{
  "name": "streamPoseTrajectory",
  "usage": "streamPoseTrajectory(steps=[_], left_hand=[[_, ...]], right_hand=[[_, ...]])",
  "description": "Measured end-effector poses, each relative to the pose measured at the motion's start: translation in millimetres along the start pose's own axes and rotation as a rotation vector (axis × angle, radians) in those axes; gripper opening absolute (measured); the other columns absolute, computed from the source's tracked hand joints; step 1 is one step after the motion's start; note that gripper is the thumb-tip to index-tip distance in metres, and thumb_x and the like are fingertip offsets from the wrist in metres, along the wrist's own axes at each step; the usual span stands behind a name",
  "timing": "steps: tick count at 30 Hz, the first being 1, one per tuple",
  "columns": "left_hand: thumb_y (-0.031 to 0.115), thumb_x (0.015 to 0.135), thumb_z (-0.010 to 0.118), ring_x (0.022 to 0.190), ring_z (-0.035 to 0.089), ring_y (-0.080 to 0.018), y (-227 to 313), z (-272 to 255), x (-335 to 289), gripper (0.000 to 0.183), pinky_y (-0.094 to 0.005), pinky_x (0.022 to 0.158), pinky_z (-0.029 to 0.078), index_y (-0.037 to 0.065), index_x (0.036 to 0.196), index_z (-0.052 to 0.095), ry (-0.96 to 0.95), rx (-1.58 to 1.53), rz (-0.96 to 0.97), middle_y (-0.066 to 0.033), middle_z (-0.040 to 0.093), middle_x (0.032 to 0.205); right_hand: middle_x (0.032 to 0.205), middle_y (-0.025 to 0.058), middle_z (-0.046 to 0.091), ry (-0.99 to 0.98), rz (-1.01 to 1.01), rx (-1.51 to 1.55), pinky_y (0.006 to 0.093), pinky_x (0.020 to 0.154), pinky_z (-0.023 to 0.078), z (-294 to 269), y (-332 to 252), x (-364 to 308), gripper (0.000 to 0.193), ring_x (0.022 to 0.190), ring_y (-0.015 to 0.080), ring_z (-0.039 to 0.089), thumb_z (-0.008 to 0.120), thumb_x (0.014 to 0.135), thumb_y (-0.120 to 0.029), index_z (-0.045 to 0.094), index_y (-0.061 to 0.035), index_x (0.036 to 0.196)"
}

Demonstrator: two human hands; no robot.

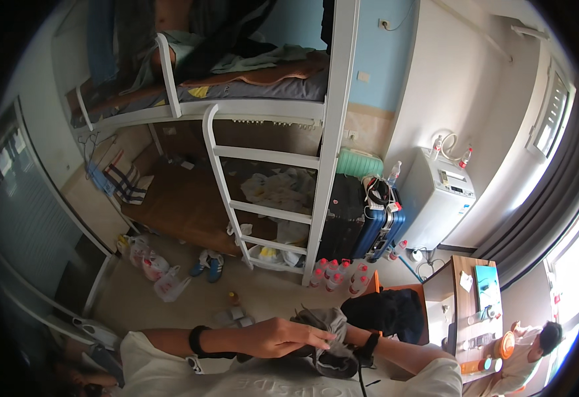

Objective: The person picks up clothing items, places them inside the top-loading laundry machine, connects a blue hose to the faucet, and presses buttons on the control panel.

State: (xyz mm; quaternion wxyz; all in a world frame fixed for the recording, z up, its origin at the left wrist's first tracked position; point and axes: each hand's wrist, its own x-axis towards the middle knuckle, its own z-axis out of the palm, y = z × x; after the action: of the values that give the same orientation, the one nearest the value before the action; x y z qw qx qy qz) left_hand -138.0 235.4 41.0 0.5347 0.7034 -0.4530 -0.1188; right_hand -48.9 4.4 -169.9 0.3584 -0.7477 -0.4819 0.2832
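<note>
In front of my chest, a crumpled grey cloth item (332, 322) with thin dark strips and a black cord is bunched between my hands. I cannot make out its exact kind. My left hand (284, 336) reaches across from the left, its fingers pressed together on the cloth. A black band circles that wrist. From the right, my right hand (354, 335) goes in behind or inside the grey cloth, which hides its fingers. That wrist also wears a black strap.
Ahead stands a white bunk bed with a ladder (266, 155). Suitcases (375, 228), a washing machine (435, 192) and red-capped bottles (332, 274) are to its right. Beside me is a chair with black cloth (385, 311). A person (528, 351) sits by the desk (475, 298).
</note>
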Motion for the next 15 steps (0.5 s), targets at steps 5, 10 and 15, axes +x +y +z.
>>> streamPoseTrajectory(steps=[5,10,15], left_hand=[[-0.01,0.094,0.055,0.11,0.07,-0.0259,9,-10,1,0.035,-0.0304,0.08,0.055,0.009,0.12,0.068,0.019,-0.034,0.063,-0.0053,0.064,0.138],[-0.007,0.095,0.057,0.114,0.068,-0.0258,13,-23,-11,0.031,-0.0322,0.084,0.057,0.009,0.119,0.067,-0.007,-0.037,0.12,-0.0056,0.064,0.137],[-0.009,0.094,0.057,0.118,0.066,-0.0277,5,-33,-21,0.034,-0.0349,0.091,0.057,0.009,0.121,0.067,-0.078,-0.127,0.131,-0.0086,0.064,0.137]], right_hand=[[0.125,0.0109,0.066,0.048,0.116,0.046,0.0309,0.1,0.046,17,18,25,0.034,0.113,0.0212,0.062,0.057,0.099,-0.02,0.061,-0.0042,0.129],[0.124,0.0117,0.066,-0.094,0.216,0.24,0.0309,0.099,0.047,8,-37,-20,0.033,0.112,0.0217,0.062,0.058,0.098,-0.022,0.064,-0.0046,0.126],[0.125,0.012,0.066,-0.226,0.267,0.319,0.0312,0.099,0.047,-1,-77,-54,0.033,0.113,0.0218,0.062,0.058,0.098,-0.021,0.064,-0.0042,0.126]])
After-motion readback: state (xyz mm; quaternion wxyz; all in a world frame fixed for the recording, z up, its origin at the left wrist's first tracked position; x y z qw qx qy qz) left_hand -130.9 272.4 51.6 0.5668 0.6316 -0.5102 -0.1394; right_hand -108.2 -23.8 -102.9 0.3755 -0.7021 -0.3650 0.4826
